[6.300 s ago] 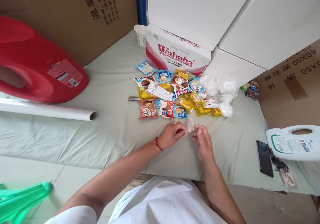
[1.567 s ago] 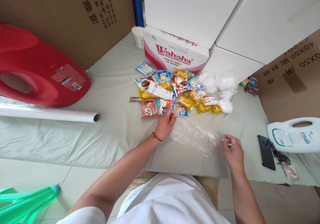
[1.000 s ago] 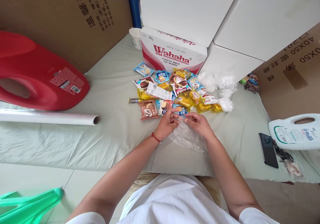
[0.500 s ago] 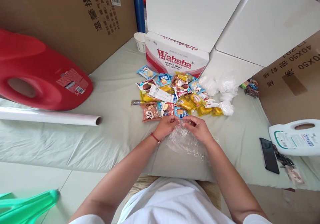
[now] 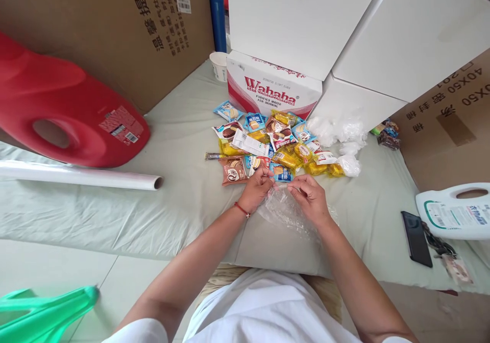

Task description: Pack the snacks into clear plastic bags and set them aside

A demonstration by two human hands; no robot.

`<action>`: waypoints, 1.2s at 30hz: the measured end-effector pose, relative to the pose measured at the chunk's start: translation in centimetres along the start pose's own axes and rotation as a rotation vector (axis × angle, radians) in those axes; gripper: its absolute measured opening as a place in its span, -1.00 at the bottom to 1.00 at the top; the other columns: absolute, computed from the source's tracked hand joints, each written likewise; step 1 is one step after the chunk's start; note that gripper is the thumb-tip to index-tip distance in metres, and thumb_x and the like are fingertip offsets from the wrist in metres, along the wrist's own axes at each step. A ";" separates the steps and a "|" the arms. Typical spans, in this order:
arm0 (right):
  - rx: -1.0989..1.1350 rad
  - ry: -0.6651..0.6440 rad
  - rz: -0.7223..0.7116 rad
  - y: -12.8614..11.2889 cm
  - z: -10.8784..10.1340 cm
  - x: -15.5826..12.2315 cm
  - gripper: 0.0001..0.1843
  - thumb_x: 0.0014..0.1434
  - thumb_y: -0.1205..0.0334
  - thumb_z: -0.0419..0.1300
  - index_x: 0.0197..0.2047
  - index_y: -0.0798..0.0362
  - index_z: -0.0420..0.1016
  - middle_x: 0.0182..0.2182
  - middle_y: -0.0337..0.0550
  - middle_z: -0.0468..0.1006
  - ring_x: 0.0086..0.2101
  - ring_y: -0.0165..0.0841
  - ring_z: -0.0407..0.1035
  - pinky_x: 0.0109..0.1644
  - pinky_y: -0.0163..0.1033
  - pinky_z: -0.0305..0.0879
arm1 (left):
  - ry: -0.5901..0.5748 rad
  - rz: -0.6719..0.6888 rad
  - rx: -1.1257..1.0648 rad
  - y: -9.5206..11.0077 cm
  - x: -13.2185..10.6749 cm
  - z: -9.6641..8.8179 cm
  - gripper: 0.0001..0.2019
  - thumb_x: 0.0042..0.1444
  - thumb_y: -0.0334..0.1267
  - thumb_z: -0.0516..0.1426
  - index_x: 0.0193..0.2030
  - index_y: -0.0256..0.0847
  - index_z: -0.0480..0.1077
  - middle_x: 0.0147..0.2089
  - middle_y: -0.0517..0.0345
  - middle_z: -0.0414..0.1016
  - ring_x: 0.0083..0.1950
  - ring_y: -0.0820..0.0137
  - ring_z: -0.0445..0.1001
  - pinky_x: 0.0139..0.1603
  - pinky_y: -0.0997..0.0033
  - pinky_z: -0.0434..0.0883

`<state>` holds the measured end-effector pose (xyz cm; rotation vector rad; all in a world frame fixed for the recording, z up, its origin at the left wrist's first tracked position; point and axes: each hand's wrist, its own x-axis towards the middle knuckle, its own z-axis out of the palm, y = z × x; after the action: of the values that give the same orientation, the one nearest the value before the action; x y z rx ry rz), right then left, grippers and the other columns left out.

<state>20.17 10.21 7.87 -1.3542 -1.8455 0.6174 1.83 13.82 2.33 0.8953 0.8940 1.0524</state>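
Your left hand point(image 5: 255, 192) and right hand point(image 5: 311, 199) each have a grip clamped on the clear bag point(image 5: 285, 211). It spreads between the snack packets point(image 5: 281, 140) and the front edge of the bench point(image 5: 271, 253).

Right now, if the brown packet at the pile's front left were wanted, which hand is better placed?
Probably the left hand: it is close beside the brown packet, while the right hand is farther off. Both pinch the clear plastic, so the left would likely have to let go first.
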 end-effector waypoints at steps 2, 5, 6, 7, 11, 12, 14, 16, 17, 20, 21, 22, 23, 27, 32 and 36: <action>-0.037 0.008 -0.030 -0.9 -0.7 -0.9 -0.80 0.36 0.11 0.18 -0.16 -0.08 0.65 -0.14 -0.07 0.57 -0.16 -0.26 0.50 -0.10 -0.16 0.44 | 0.108 0.027 -0.042 -0.2 0.1 0.1 -0.60 0.01 0.01 0.30 -0.21 -0.13 0.23 -0.52 0.31 0.48 -0.63 0.54 0.22 -0.57 0.52 0.14; -0.086 -0.013 -0.102 -2.4 -2.2 -2.8 -0.80 0.40 0.18 0.14 -0.12 -0.11 0.62 -0.03 -0.08 0.61 -0.15 -0.28 0.55 -0.07 -0.15 0.49 | 0.236 0.067 -0.069 -0.1 0.1 -0.3 -0.61 0.03 0.02 0.27 -0.22 -0.10 0.17 -0.52 0.35 0.44 -0.61 0.55 0.23 -0.54 0.52 0.14; -0.096 -0.030 -0.143 -2.9 -2.8 -3.6 -0.80 0.40 0.23 0.13 -0.10 -0.12 0.61 -0.02 -0.09 0.62 -0.15 -0.29 0.56 -0.08 -0.17 0.50 | 0.266 0.081 -0.071 0.1 0.0 -0.5 -0.60 0.04 0.02 0.26 -0.21 -0.10 0.16 -0.50 0.35 0.44 -0.60 0.55 0.25 -0.52 0.51 0.15; -0.099 -0.053 -0.189 -3.3 -3.3 -4.5 -0.78 0.40 0.28 0.12 -0.07 -0.14 0.60 -0.02 -0.10 0.63 -0.14 -0.30 0.57 -0.09 -0.18 0.51 | 0.305 0.095 -0.071 0.3 -0.2 -0.8 -0.60 0.04 0.03 0.26 -0.20 -0.09 0.15 -0.49 0.35 0.45 -0.58 0.54 0.27 -0.51 0.51 0.16; -0.101 -0.168 -0.311 -3.6 -4.5 -8.8 -0.62 0.36 0.45 0.11 0.10 -0.16 0.52 -0.09 -0.08 0.65 -0.15 -0.30 0.56 -0.13 -0.21 0.53 | 0.491 0.109 -0.036 1.3 -2.3 -2.6 -0.60 0.04 0.03 0.25 -0.18 -0.09 0.16 -0.41 0.28 0.51 -0.52 0.49 0.37 -0.47 0.48 0.22; -0.106 -0.187 -0.307 -3.3 -4.6 -9.9 -0.60 0.35 0.47 0.12 0.13 -0.15 0.51 -0.10 -0.06 0.64 -0.16 -0.30 0.56 -0.14 -0.20 0.54 | 0.520 0.099 -0.024 1.4 -3.1 -3.0 -0.60 0.05 0.04 0.25 -0.18 -0.09 0.17 -0.40 0.26 0.52 -0.50 0.48 0.40 -0.46 0.48 0.24; -0.115 -0.211 -0.268 -2.5 -4.7 -12.2 -0.60 0.34 0.48 0.12 0.12 -0.13 0.52 -0.13 -0.06 0.64 -0.20 -0.29 0.54 -0.19 -0.21 0.53 | 0.550 0.079 -0.006 1.3 -5.0 -4.0 -0.60 0.05 0.03 0.25 -0.18 -0.10 0.18 -0.37 0.23 0.54 -0.47 0.46 0.45 -0.44 0.47 0.27; -0.108 -0.282 -0.202 -1.7 -4.8 -14.2 -0.66 0.35 0.43 0.12 0.04 -0.13 0.56 -0.18 -0.10 0.65 -0.26 -0.30 0.53 -0.24 -0.22 0.51 | 0.550 0.058 0.024 1.0 -7.1 -4.8 -0.61 0.05 0.02 0.26 -0.17 -0.12 0.21 -0.35 0.20 0.56 -0.45 0.44 0.47 -0.42 0.46 0.31; -0.093 -0.337 -0.148 -1.4 -5.0 -15.0 -0.72 0.36 0.37 0.14 0.00 -0.14 0.58 -0.18 -0.11 0.65 -0.29 -0.30 0.52 -0.26 -0.22 0.51 | 0.538 0.045 0.051 0.9 -8.2 -5.2 -0.62 0.05 0.01 0.27 -0.17 -0.12 0.23 -0.34 0.18 0.57 -0.44 0.44 0.47 -0.41 0.45 0.33; -0.003 -0.351 0.092 -0.7 -5.9 -15.7 -0.79 0.40 0.11 0.14 -0.09 -0.11 0.61 -0.17 -0.10 0.66 -0.30 -0.28 0.53 -0.28 -0.21 0.49 | 0.484 -0.009 0.171 0.9 -10.9 -5.5 -0.66 0.07 -0.01 0.29 -0.18 -0.15 0.31 -0.27 0.12 0.60 -0.40 0.42 0.47 -0.36 0.42 0.37; 0.010 -0.273 0.194 -0.5 -6.2 -15.4 -0.71 0.42 0.02 0.09 -0.14 -0.08 0.61 -0.22 -0.09 0.65 -0.32 -0.27 0.52 -0.30 -0.20 0.47 | 0.464 -0.029 0.212 1.0 -11.7 -5.4 -0.67 0.08 0.00 0.28 -0.18 -0.15 0.33 -0.26 0.11 0.61 -0.39 0.41 0.47 -0.34 0.41 0.38; 0.001 -0.180 0.292 -0.4 -6.5 -14.8 -0.61 0.44 -0.04 0.02 -0.21 -0.06 0.60 -0.29 -0.10 0.64 -0.36 -0.26 0.50 -0.32 -0.20 0.44 | 0.446 -0.045 0.246 1.1 -12.3 -5.2 -0.68 0.08 0.00 0.28 -0.19 -0.15 0.35 -0.25 0.10 0.61 -0.38 0.40 0.47 -0.32 0.40 0.39; -0.026 -0.105 0.374 -0.2 -6.7 -13.9 -0.51 0.47 -0.08 -0.06 -0.27 -0.05 0.58 -0.36 -0.11 0.62 -0.39 -0.26 0.47 -0.33 -0.19 0.40 | 0.430 -0.055 0.273 1.2 -12.8 -5.0 -0.68 0.09 0.01 0.27 -0.19 -0.15 0.37 -0.26 0.10 0.61 -0.38 0.40 0.47 -0.30 0.39 0.40; -0.194 -0.086 0.468 0.4 -5.9 -9.3 -0.38 0.45 -0.21 -0.19 -0.27 -0.06 0.57 -0.37 -0.13 0.62 -0.31 -0.22 0.48 -0.22 -0.17 0.34 | 0.332 -0.069 0.398 1.5 -14.8 -3.9 -0.74 0.12 0.00 0.24 -0.23 -0.14 0.43 -0.33 0.13 0.58 -0.38 0.37 0.47 -0.28 0.37 0.42; -0.321 -0.272 0.498 0.9 -3.0 -5.9 -0.67 0.30 -0.10 0.15 -0.28 -0.06 0.56 -0.46 -0.21 0.55 -0.43 -0.28 0.39 -0.37 -0.23 0.16 | -0.103 -0.294 0.626 3.6 -17.1 -3.8 -0.69 0.12 0.01 0.23 -0.05 -0.03 0.57 -0.40 0.17 0.56 -0.51 0.36 0.41 -0.43 0.38 0.35; -0.207 -0.264 0.313 1.0 -1.7 -5.8 -0.76 0.31 0.13 0.12 -0.32 -0.04 0.58 -0.37 -0.16 0.56 -0.28 -0.26 0.41 -0.20 -0.20 0.26 | -0.009 -0.240 0.710 6.3 -16.8 -4.9 -0.70 0.10 0.11 0.24 -0.13 0.04 0.61 -0.41 0.18 0.56 -0.45 0.29 0.44 -0.42 0.36 0.36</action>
<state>23.02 4.99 6.48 -1.7923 -1.9620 0.8153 -8.78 0.13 9.18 1.3302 1.3649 0.5126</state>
